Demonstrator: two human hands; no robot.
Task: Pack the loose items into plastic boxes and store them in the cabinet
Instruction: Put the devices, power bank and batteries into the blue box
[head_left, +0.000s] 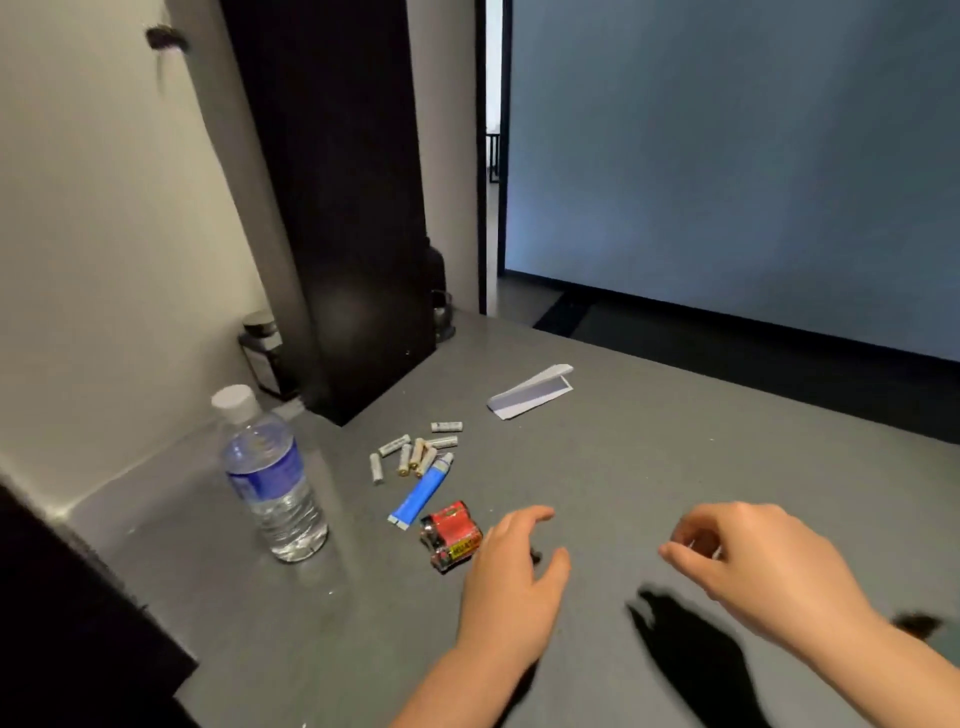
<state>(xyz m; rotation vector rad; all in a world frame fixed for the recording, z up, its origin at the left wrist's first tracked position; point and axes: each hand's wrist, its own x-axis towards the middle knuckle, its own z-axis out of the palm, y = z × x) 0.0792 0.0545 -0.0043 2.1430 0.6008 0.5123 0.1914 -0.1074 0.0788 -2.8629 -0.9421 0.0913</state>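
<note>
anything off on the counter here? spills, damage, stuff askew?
No spill or damage shows. The batteries lie scattered at odd angles beside the blue tube. The red battery pack lies tilted near the left hand. The water bottle stands upright, capped.

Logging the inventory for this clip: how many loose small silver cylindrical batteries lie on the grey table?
7 batteries, clustered behind the blue oblong item: two crosswise at the back, five fanned nearer; blur may hide more.
</note>
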